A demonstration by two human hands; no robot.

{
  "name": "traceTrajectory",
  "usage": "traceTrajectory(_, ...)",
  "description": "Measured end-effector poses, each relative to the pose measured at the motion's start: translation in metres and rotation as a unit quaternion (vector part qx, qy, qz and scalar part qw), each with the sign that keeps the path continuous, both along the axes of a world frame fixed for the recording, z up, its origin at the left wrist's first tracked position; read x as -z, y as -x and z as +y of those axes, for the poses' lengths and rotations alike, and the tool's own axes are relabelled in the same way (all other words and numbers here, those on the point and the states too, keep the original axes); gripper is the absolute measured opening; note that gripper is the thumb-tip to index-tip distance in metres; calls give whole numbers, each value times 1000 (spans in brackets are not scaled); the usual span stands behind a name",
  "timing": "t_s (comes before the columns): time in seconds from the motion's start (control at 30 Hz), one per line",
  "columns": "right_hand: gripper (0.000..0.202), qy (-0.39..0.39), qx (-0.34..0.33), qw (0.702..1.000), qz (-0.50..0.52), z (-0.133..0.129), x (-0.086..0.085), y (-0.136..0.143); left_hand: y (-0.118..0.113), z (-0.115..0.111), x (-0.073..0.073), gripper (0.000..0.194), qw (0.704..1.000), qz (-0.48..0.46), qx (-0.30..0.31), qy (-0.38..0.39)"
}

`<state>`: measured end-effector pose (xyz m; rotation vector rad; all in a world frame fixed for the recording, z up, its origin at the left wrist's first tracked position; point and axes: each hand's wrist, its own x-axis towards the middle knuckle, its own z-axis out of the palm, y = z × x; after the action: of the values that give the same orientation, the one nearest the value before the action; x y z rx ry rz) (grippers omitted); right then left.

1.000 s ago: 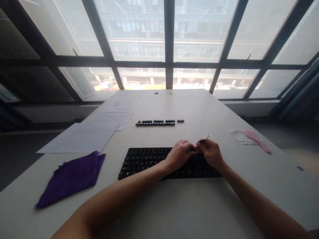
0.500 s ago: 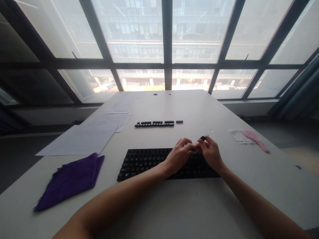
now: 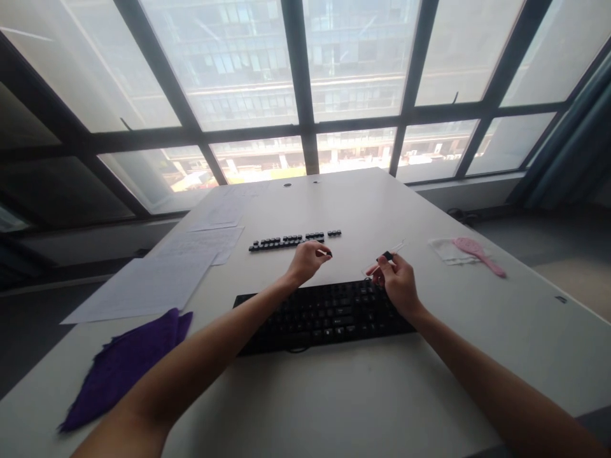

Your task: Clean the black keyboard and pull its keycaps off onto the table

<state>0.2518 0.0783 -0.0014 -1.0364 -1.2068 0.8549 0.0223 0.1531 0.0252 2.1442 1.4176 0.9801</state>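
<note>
A black keyboard (image 3: 329, 318) lies on the white table, partly under my forearms. Behind it several small black keycaps (image 3: 274, 243) stand in rows. Between the rows and the keyboard is my left hand (image 3: 309, 261), raised, its thumb and fingertips pinching a small black keycap (image 3: 329, 254). Over the keyboard's right back corner, my right hand (image 3: 395, 278) grips a small black tool (image 3: 386, 256) with thin wire ends sticking out.
White paper sheets (image 3: 143, 286) spread over the left side, with a folded purple cloth (image 3: 121, 369) nearer me. At the right, a pink brush (image 3: 477, 253) lies partly on a white wipe (image 3: 446, 252). Windows stand beyond the table.
My left hand has moved away from my right hand, leftward and up toward the keycap rows, with a keycap in its fingers. The view has tilted slightly.
</note>
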Motion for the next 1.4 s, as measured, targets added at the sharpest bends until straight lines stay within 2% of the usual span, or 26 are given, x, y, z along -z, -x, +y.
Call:
traceTrajectory(0.1,35,6,-9,1000,-1,0,0,-1,-5,21,13,10,996,83,16,-13)
traceTrajectory(0.23,37,3,-9,1000,-11,0,1,-1,-13,45,26,11,989,138,23,-46)
traceTrajectory(0.5,36,12,-26,999,-18,0,4,-1,-14,83,31,9,978,185,-13,-97)
traceTrajectory(0.7,38,11,-29,999,-28,0,1,-2,-14,96,33,9,974,193,-39,-109)
traceTrajectory(0.93,36,9,-27,999,-28,-1,0,-1,-13,96,31,14,976,182,-43,-112)
traceTrajectory(1.07,34,-4,-20,1000,-23,0,0,-3,-12,89,22,15,979,159,-66,-113)
traceTrajectory(1.17,29,-25,-24,998,-59,-1,-3,-8,-15,71,11,18,981,149,-62,-109)
traceTrajectory(1.3,24,-33,-55,986,-153,-3,-4,-13,-29,18,1,22,987,141,44,-62)
traceTrajectory(1.4,22,-42,-73,975,-207,-5,-3,-12,-42,-29,0,26,986,122,104,-37)
